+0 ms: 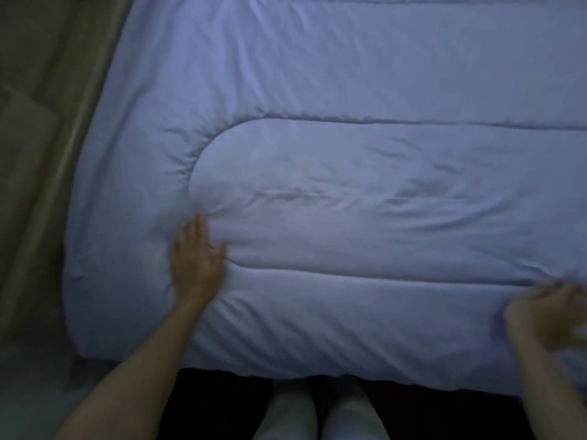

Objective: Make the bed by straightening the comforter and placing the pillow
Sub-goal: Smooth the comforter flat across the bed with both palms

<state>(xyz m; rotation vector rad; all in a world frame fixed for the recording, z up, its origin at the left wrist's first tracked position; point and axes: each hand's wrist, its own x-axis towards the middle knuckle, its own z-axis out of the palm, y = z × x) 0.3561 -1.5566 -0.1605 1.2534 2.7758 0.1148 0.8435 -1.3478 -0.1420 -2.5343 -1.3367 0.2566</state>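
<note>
1. Dim light falls over the bed (104,328), with a beige wall (38,122) along its left side.
2. My left hand (197,258) lies flat, fingers straight and together, pressing the comforter (349,74) near its curved quilting seam (203,147).
3. My right hand (546,315) is blurred at the right edge, fingers curled into the fabric; its grip seems to bunch the cover.
4. Pale blue and puffy, the comforter spreads across the bed, creased between my hands.
</note>
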